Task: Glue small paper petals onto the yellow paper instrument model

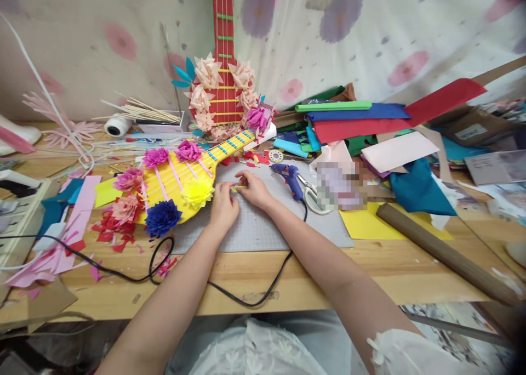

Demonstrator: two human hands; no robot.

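Observation:
My left hand (223,204) and my right hand (253,189) meet over the grey cutting mat (263,229), fingers pinched together on a small yellow paper piece (237,188). Just left of them lies a yellow paper guitar (181,180) decorated with a yellow flower (197,193), a blue flower (162,217) and pink flowers. A blue glue gun (290,176) lies on the mat to the right of my right hand, with its black cord trailing to the table's front edge.
A red paper guitar (224,62) with peach flowers leans on the floral cloth behind. Stacked coloured paper sheets (353,117) fill the back right. A brown cardboard tube (444,254) lies at right, scissors (314,197) beside the glue gun, and red scraps (110,232) at left.

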